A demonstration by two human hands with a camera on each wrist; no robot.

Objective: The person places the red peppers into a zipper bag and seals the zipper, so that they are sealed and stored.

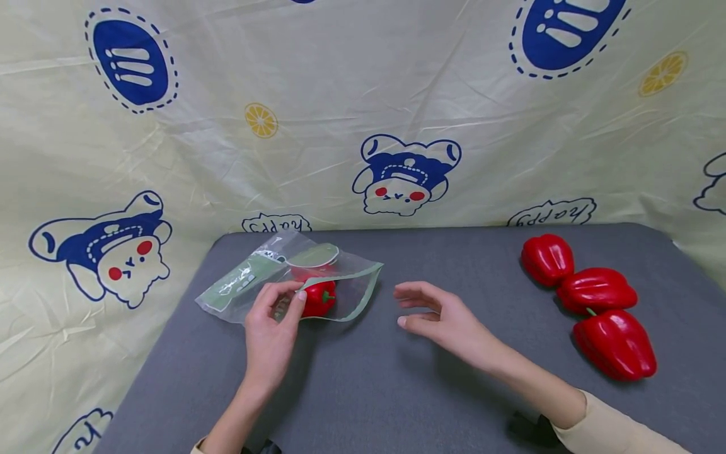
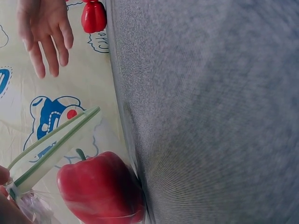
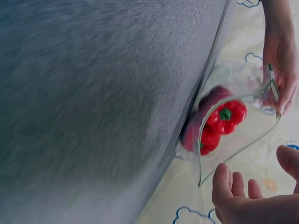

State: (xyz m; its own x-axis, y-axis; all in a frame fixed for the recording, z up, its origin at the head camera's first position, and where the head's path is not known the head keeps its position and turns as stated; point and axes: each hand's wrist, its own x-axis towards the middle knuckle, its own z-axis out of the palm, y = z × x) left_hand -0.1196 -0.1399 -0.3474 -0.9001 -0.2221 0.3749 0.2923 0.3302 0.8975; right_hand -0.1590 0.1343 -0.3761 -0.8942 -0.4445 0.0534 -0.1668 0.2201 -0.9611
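A clear zip bag [image 1: 244, 284] with a green-edged mouth lies at the left of the table, its mouth gaping towards the right. My left hand [image 1: 272, 340] pinches the bag's near rim between thumb and fingers. Inside is a red bell pepper [image 1: 322, 301] with a green stem; more red peppers [image 3: 209, 140] show behind the film in the right wrist view. To the right of the bag, my right hand [image 1: 448, 318] hovers apart from it, holding nothing, its fingers loosely extended. The left wrist view shows this hand's palm and spread fingers [image 2: 61, 44].
Three red bell peppers lie at the table's right: a back one [image 1: 547, 260], a middle one [image 1: 597, 291] and a front one [image 1: 615, 345]. Grey cloth covers the table [image 1: 363, 384]. Behind it hangs a cream printed sheet [image 1: 317, 170].
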